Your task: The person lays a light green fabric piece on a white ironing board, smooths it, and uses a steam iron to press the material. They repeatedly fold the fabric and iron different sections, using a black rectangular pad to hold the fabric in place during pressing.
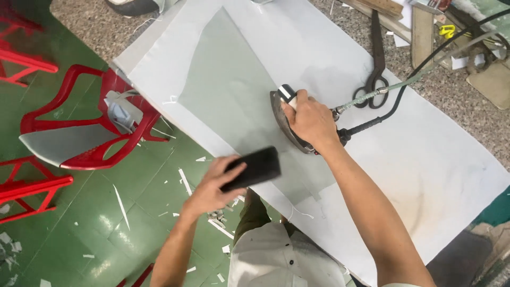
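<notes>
Right hand (311, 121) is grasping a steam iron (287, 119), best kept flat on grey fabric (228, 79); left hand (212, 186) is clutching a black phone (254, 168).

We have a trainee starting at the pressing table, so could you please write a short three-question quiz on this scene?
1. True or false: the right hand grips the handle of the iron.
2. What does the left hand hold? A) scissors B) a flat black block C) a brush
3. What lies on the white cloth beyond the iron's cord?

Key: 1 true. 2 B. 3 a pair of black scissors.
</notes>
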